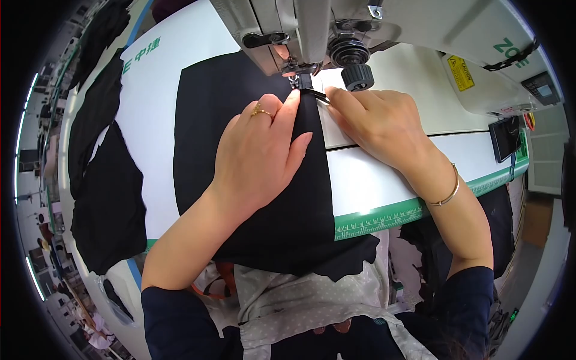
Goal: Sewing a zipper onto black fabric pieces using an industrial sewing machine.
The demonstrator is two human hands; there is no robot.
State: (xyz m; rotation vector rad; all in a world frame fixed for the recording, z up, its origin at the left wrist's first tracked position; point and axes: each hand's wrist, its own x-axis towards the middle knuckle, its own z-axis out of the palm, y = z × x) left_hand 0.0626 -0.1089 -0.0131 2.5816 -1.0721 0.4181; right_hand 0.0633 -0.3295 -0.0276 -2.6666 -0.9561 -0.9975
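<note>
A black fabric piece (198, 138) lies on the sewing machine's bed and hangs over its front edge. My left hand (255, 147) rests on it, palm down, with the index fingertip close by the presser foot (295, 82) and the thumb held apart. On that hand is a ring. Just right of the foot, my right hand (381, 120) pinches a thin black two-pronged tool (316, 94), like tweezers, its tip at the fabric's right edge. The undersides of the right fingers are hidden.
The sewing machine head (420, 36) overhangs the work, with a black knob (357, 77) near my right hand. A green ruler strip (384, 219) edges the table. More black fabric pieces (111, 198) lie at the left. A small black box (505, 139) sits far right.
</note>
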